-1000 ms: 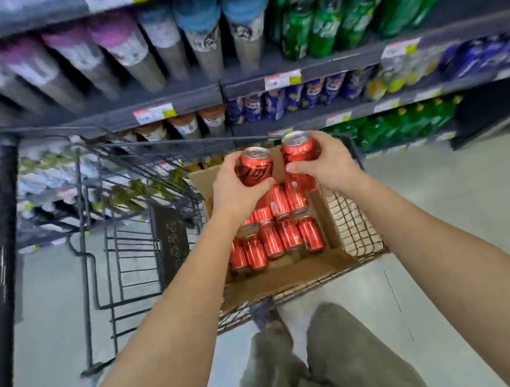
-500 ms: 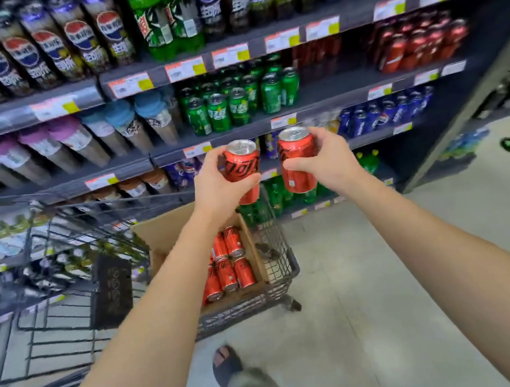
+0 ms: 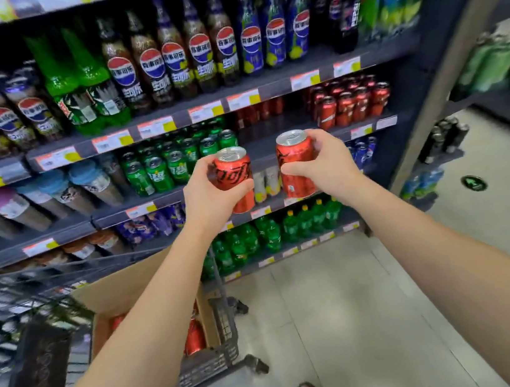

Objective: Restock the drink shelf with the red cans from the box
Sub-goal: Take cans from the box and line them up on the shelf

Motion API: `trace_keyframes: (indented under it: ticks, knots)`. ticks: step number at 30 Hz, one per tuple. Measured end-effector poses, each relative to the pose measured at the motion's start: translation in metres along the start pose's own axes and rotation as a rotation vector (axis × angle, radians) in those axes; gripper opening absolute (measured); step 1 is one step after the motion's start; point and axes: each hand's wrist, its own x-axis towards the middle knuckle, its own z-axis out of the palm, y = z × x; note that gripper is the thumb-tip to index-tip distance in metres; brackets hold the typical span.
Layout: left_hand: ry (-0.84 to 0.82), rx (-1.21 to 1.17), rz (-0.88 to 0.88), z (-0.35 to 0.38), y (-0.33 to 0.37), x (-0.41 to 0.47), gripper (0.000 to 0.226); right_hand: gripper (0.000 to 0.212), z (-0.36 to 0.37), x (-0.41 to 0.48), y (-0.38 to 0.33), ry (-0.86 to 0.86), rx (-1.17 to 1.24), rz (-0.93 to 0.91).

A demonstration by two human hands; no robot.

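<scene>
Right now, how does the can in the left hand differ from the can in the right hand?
The left can, held by the left hand, shows large black lettering; the right can, in the right hand, shows mostly plain red. The left can sits lower and leans slightly; the right can is higher, nearer upright. Both are red with silver tops.

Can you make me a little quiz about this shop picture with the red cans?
1. True or false: the left hand grips the left can and the right hand grips the right can.
2. The shelf cans just left of the left can are: A blue, B green, C yellow.
3. Fill in: the cardboard box sits in a shopping ____.

Key: 1 true; 2 B; 3 cart.
</scene>
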Motion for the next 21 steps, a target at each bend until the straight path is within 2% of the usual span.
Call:
trace_keyframes:
  ticks: [11, 16, 21]
  knots:
    - [0.02, 0.01, -0.108, 0.082, -0.046, 0.095, 0.075, 0.07, 0.011, 0.127, 0.072, -0.113, 0.039, 0.088]
    - [0.033, 0.021, -0.145, 0.105, -0.063, 0.13, 0.075, 0.078, 0.02, 0.179, 0.098, -0.132, 0.027, 0.095]
    - [0.061, -0.004, -0.145, 0.138, -0.086, 0.163, 0.071, 0.066, 0.029, 0.225, 0.126, -0.181, 0.026, 0.032]
